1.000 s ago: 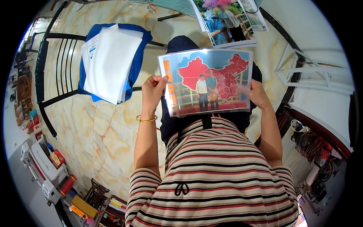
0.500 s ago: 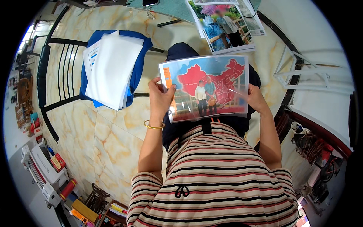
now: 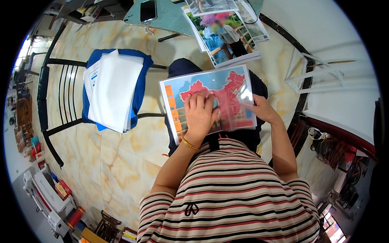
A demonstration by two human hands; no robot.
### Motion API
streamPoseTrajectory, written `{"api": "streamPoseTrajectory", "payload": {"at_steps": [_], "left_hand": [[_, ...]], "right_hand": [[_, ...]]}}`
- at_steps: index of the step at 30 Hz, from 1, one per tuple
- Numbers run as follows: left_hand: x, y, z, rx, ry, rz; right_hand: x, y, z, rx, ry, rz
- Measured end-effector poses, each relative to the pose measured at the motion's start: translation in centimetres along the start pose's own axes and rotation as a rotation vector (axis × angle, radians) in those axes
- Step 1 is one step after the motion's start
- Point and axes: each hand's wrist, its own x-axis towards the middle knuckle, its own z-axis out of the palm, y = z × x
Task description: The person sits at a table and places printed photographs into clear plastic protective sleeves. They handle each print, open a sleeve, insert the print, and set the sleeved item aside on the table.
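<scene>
A glossy photo in clear plastic (image 3: 227, 101) lies over my lap, showing a red map and an orange strip down its left side. My left hand (image 3: 199, 114) rests flat on its middle, fingers spread, covering part of the picture. At the right edge, my right hand (image 3: 264, 109) pinches the photo between thumb and fingers. Beyond my knees, a stack of photos (image 3: 231, 40) overhangs the edge of the green table (image 3: 172, 21). To the left, a pile of milky plastic sheets (image 3: 115, 91) sits on a chair with a blue seat (image 3: 144, 67).
A phone (image 3: 148, 11) lies on the table, with a small strap hanging over the edge. White metal frames (image 3: 320, 77) lean by the right wall, near bundled cables (image 3: 326, 150). A white machine (image 3: 46, 188) stands at the lower left.
My left hand has let go of the photo's left edge and moved right onto its middle. The photo has come down onto my lap and tilted slightly. My right hand keeps its edge.
</scene>
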Motion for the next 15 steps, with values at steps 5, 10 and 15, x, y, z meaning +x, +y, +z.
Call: {"api": "streamPoseTrajectory", "payload": {"at_steps": [5,10,15], "left_hand": [[0.4,-0.8,-1.9,-0.096,0.125,-0.126],[-3.2,-6.3,-4.1,-0.218,0.283,-0.568],[-2.0,-7.2,-7.1,-1.655,0.058,-0.903]], "right_hand": [[0.2,2.0,-0.2,0.255,-0.017,-0.041],[0.2,2.4,-0.4,0.353,0.012,-0.017],[-0.6,2.4,0.2,0.707,0.028,0.037]]}}
